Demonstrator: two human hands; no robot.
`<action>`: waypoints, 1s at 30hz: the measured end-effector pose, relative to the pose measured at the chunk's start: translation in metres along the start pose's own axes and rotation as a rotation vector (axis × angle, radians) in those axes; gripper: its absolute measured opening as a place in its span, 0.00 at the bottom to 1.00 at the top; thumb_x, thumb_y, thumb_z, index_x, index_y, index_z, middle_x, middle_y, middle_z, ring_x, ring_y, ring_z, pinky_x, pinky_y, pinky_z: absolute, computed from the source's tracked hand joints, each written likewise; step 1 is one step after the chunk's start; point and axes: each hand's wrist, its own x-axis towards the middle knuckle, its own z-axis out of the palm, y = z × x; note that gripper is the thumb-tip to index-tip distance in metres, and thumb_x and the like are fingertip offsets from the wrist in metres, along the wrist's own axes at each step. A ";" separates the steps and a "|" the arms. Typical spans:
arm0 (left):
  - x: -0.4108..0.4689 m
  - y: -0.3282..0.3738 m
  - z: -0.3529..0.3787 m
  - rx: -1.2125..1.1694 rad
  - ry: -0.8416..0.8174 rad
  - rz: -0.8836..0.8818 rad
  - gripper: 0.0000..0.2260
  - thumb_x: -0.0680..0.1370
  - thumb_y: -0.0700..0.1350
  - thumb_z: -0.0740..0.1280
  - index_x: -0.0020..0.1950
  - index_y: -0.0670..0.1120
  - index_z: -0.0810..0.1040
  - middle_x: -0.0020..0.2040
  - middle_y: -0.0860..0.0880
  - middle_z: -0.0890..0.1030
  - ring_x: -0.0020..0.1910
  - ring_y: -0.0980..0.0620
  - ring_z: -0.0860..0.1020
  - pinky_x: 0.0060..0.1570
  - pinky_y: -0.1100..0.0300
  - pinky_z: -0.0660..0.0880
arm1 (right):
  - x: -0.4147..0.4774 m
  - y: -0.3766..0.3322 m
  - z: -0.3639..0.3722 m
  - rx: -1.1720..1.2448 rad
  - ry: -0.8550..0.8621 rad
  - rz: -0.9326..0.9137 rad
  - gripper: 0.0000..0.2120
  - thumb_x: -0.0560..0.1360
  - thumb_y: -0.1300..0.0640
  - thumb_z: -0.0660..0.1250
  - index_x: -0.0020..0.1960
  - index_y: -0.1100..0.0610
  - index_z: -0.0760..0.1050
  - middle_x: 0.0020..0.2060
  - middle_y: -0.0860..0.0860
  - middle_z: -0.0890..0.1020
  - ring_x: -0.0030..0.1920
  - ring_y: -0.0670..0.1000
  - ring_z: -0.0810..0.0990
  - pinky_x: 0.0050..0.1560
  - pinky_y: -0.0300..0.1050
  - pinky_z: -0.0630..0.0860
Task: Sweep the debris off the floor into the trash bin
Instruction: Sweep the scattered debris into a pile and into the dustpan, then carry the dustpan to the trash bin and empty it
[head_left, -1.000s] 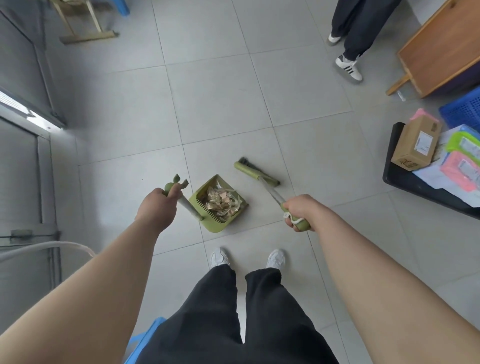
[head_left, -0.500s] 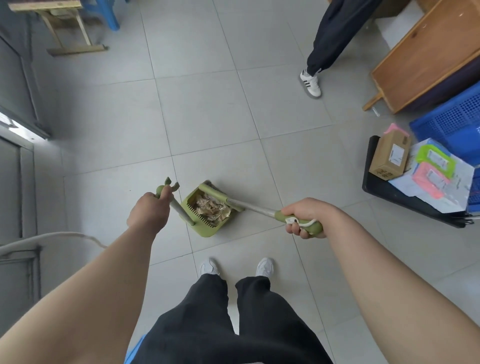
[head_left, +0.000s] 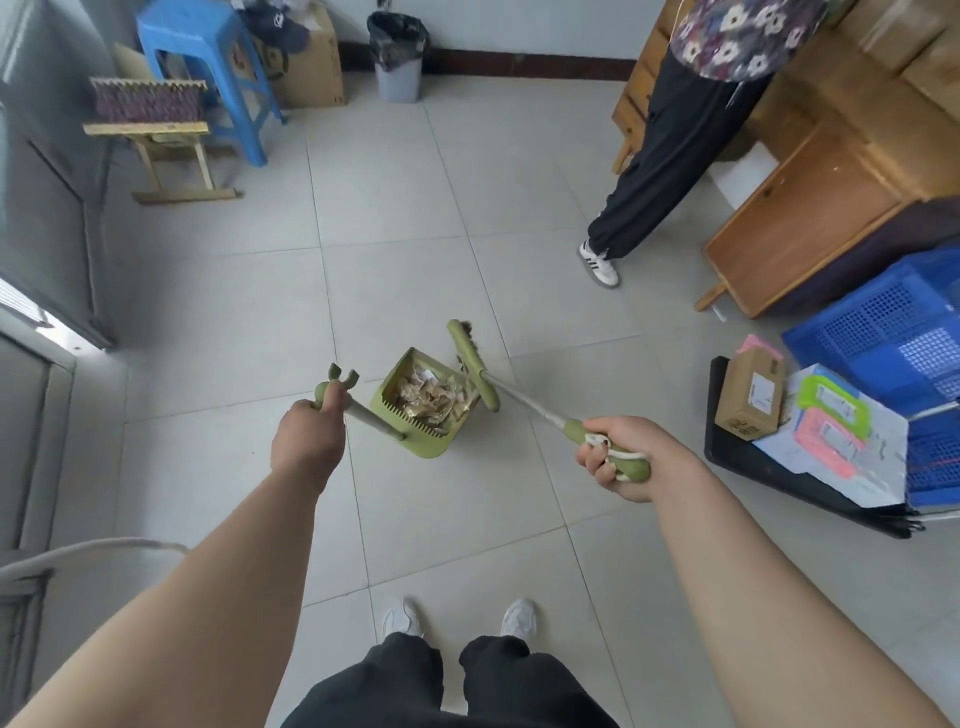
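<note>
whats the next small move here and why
Probably lift the dustpan with the left hand, keeping it level, and carry it toward the trash bin across the floor. The debris sits gathered inside the pan, and the broom lies beside its open side.

**Bare arms, black trousers, white sneakers**

Looking down at ourselves, we see our left forearm and right forearm, bare as far as the view reaches, as are our left hand and right hand. We wear loose black trousers and white sneakers with rounded toes, slightly blurred.
</note>
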 end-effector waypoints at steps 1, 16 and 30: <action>0.001 0.005 -0.003 -0.027 0.008 0.001 0.21 0.79 0.58 0.55 0.43 0.40 0.72 0.35 0.47 0.70 0.31 0.46 0.67 0.32 0.56 0.63 | -0.004 -0.005 0.001 0.018 -0.007 -0.018 0.07 0.82 0.55 0.55 0.49 0.58 0.68 0.28 0.51 0.69 0.16 0.42 0.67 0.14 0.31 0.60; 0.007 0.090 -0.038 -0.340 0.098 0.068 0.31 0.67 0.63 0.55 0.49 0.37 0.77 0.39 0.45 0.74 0.34 0.45 0.69 0.36 0.54 0.65 | -0.038 -0.089 0.029 0.041 -0.088 -0.213 0.08 0.82 0.55 0.56 0.46 0.56 0.69 0.24 0.50 0.69 0.16 0.42 0.67 0.14 0.31 0.61; 0.097 0.230 -0.005 -0.299 0.262 0.100 0.26 0.77 0.62 0.54 0.46 0.39 0.76 0.36 0.45 0.74 0.33 0.44 0.72 0.37 0.54 0.69 | -0.011 -0.245 0.019 -0.530 0.044 -0.458 0.11 0.81 0.57 0.59 0.61 0.55 0.74 0.30 0.55 0.72 0.17 0.45 0.67 0.21 0.30 0.60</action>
